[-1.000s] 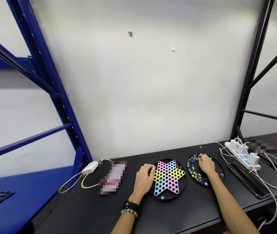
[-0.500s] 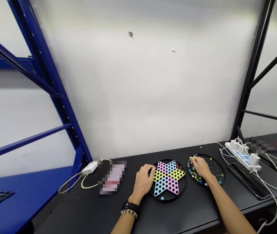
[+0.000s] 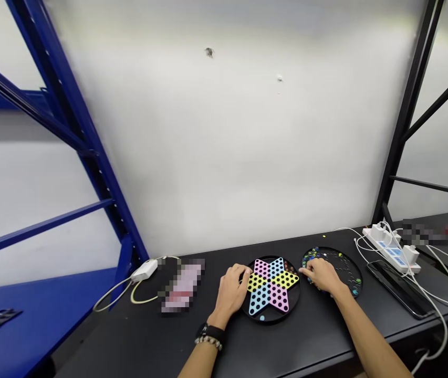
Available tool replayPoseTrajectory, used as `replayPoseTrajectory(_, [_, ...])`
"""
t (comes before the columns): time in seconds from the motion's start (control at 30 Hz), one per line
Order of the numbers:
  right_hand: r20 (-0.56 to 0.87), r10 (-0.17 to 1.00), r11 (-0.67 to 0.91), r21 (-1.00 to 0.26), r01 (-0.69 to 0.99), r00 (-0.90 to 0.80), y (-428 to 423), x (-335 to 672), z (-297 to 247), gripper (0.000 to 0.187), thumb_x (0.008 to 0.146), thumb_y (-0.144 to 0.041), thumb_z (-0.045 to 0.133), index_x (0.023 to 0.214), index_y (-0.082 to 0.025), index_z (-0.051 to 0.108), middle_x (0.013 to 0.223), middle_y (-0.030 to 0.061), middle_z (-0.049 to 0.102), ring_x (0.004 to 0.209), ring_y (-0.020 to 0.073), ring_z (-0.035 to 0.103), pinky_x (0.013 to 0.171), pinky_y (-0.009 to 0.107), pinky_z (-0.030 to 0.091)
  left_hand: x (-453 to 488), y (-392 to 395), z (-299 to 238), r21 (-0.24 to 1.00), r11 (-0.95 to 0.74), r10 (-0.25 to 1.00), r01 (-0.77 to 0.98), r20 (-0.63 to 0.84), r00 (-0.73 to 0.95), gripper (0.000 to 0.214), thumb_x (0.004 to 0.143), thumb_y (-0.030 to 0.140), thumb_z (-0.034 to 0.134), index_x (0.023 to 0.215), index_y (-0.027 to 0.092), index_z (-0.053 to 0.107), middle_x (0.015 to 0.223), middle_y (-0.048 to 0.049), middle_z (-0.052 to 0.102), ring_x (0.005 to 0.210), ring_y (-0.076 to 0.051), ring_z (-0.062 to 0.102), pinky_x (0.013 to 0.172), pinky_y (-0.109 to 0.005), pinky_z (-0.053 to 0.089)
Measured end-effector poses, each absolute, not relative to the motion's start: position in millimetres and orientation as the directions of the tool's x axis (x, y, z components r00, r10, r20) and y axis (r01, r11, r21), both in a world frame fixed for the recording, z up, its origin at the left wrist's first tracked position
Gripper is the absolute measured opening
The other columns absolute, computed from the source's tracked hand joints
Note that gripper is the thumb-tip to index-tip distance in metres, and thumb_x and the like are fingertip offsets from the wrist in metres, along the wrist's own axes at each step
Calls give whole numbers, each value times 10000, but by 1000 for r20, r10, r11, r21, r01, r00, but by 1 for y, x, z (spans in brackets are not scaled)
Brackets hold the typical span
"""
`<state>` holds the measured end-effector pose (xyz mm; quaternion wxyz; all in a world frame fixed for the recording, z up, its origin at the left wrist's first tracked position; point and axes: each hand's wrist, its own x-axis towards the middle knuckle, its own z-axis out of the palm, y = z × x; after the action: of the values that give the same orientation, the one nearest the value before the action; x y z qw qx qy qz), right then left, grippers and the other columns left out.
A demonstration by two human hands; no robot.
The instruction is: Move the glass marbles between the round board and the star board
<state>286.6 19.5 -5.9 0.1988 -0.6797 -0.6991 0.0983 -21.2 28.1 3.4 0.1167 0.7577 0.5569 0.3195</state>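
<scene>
Your right hand (image 3: 321, 274) hung over the left side of the round tray (image 3: 342, 270), palm down, its grip narrow: thumb and forefinger were drawn close together and aimed left. I could not tell whether a marble sat between them, since the fingers hid that spot. Your left hand (image 3: 230, 289) lay at the left edge of the game board (image 3: 298, 300), fingers loosely curved, with a small gap between thumb and forefinger. Whether they pressed the board's rim I could not tell.

The board lay directly left of your right fingertips, just across a thin strip of tabletop (image 3: 255, 357). Your left hand was the nearer one, on the board's far side from the right. Being round, the board had no long axis, but one yellow point (image 3: 292, 279) of its coloured star faced your right hand. Red marbles (image 3: 289, 269) sat in the black border behind that point, and a pale blue dot (image 3: 262, 318) showed at the near edge.

In the tray, blue and green marbles (image 3: 312, 254) crowded the left rim, partly under your right hand; a green marble (image 3: 358, 281) lay alone by the right rim.

Farther right, a phone (image 3: 400, 289) lay slantwise beside a power strip (image 3: 392, 253). Well left stood a white adapter (image 3: 145, 270) with its cable.
</scene>
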Motion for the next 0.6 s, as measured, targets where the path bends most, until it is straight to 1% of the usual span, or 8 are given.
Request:
replayPoseTrajectory(0.1, [186, 979, 16, -463, 886, 80, 20, 291, -3, 438, 934, -482, 507, 601, -211, 593, 639, 22, 645, 643, 162, 580, 601, 249, 313, -22, 28, 3, 523, -356, 914, 774, 368, 172, 387, 969, 442, 329, 900, 263, 665, 986, -20, 684, 966, -216, 615, 870, -365, 464])
replayPoseTrajectory(0.17, [186, 978, 11, -497, 867, 94, 18, 295, 0, 438, 915, -503, 521, 596, -215, 604, 642, 19, 655, 646, 163, 585, 606, 250, 328, -22, 28, 2, 518, -360, 912, 776, 372, 175, 374, 967, 434, 341, 903, 264, 668, 985, -14, 687, 959, -212, 619, 865, -362, 465])
replayPoseTrajectory(0.33, [108, 994, 67, -536, 842, -11, 9, 298, 1, 350, 780, -527, 676, 600, -227, 674, 578, 7, 663, 629, 166, 609, 619, 244, 369, -21, 29, 2, 524, -355, 917, 774, 357, 180, 385, 974, 433, 325, 916, 260, 665, 1009, -23, 690, 977, -217, 611, 885, -377, 458])
replayPoseTrajectory(0.4, [86, 996, 77, -549, 832, -35, 8, 297, -1, 289, 758, -489, 703, 622, -234, 698, 561, -2, 658, 604, 157, 604, 623, 243, 377, -21, 29, 2, 524, -352, 919, 776, 350, 180, 388, 972, 441, 324, 913, 263, 663, 1005, -24, 690, 981, -222, 611, 885, -382, 455])
replayPoseTrajectory(0.47, [78, 996, 80, -590, 803, -42, 8, 295, -4, 262, 751, -454, 709, 620, -227, 693, 536, -11, 633, 564, 146, 579, 612, 243, 378, -21, 29, 2, 522, -349, 920, 778, 349, 179, 381, 970, 440, 331, 909, 266, 664, 1005, -22, 691, 982, -222, 613, 881, -381, 455])
replayPoseTrajectory(0.53, [114, 993, 103, -700, 706, -32, 10, 296, -4, 309, 749, -458, 706, 583, -205, 647, 516, -15, 585, 536, 134, 536, 589, 241, 379, -21, 29, 2, 517, -351, 917, 781, 358, 175, 370, 969, 427, 338, 909, 267, 667, 1010, -19, 694, 982, -219, 616, 876, -374, 458])
replayPoseTrajectory(0.57, [146, 989, 118, -789, 603, -2, 11, 297, -3, 344, 748, -474, 703, 568, -196, 611, 510, -21, 549, 516, 122, 500, 562, 235, 374, -22, 29, 1, 516, -350, 916, 781, 361, 172, 367, 969, 424, 341, 910, 267, 667, 1012, -18, 694, 982, -217, 617, 875, -372, 459])
replayPoseTrajectory(0.6, [175, 983, 134, -884, 448, 51, 12, 299, -1, 375, 751, -493, 695, 564, -192, 570, 506, -33, 503, 490, 105, 450, 523, 225, 360, -22, 29, 2, 516, -350, 916, 782, 362, 171, 365, 969, 424, 343, 913, 267, 668, 1014, -18, 694, 984, -217, 618, 875, -371, 459])
